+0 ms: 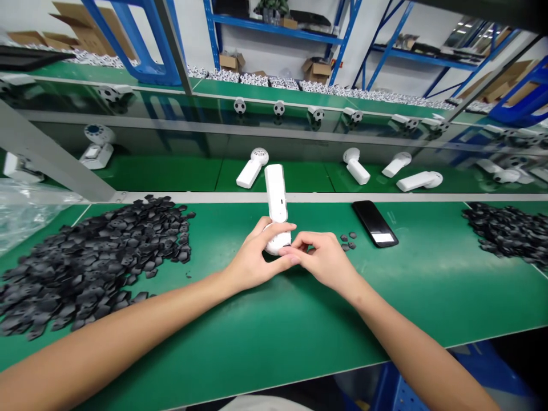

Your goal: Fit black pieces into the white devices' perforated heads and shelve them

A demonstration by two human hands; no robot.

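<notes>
My left hand [257,257] wraps around the round head of a white handheld device [276,194], whose long white handle stands up and away from me. The head [277,244] is partly hidden by my fingers. My right hand [323,260] sits just to the right, its fingertips curled in close to the head. Whether those fingers pinch a small piece is hidden. A few small black pieces [347,241] lie on the green bench mat [411,297] just beyond my right hand. A black smartphone [374,224] lies further right.
Large heaps of black polygonal pieces lie at left [94,257] and right [505,231]. A raised green shelf behind holds several similar white devices [252,166]. Clear plastic [25,220] lies at far left. Blue racks [274,25] with cardboard boxes stand beyond.
</notes>
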